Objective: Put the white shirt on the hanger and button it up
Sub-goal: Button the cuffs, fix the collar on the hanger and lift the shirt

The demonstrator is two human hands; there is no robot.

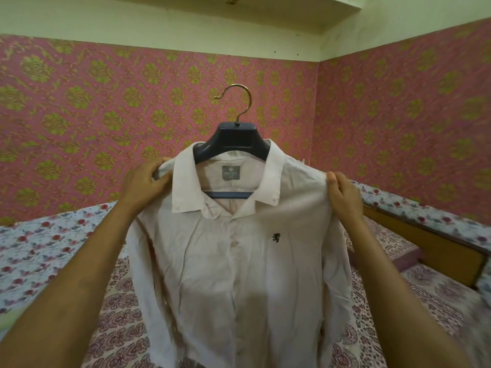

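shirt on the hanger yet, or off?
On. The hanger sits inside the white shirt, its dark top showing above the neck opening.

One wide head view.
I look forward, close on the white shirt point(239, 261), facing the wallpapered room corner point(318, 107).

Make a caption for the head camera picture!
Left hand and right hand hold the white shirt, hung on the hanger.
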